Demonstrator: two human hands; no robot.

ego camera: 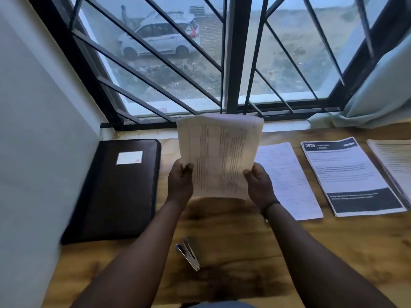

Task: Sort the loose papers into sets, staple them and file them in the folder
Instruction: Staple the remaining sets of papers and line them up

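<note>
paper set (219, 156) was held upright above the table (233, 236) | left hand (180, 181) and right hand (259, 183) gripped its lower corners | stapler (188, 255) lay below it, folder (117, 190) to its left

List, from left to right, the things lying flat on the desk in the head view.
folder → stapler → white sheet → dark-banded sheet → paper stack at the right edge. All rest on the desk.
</note>
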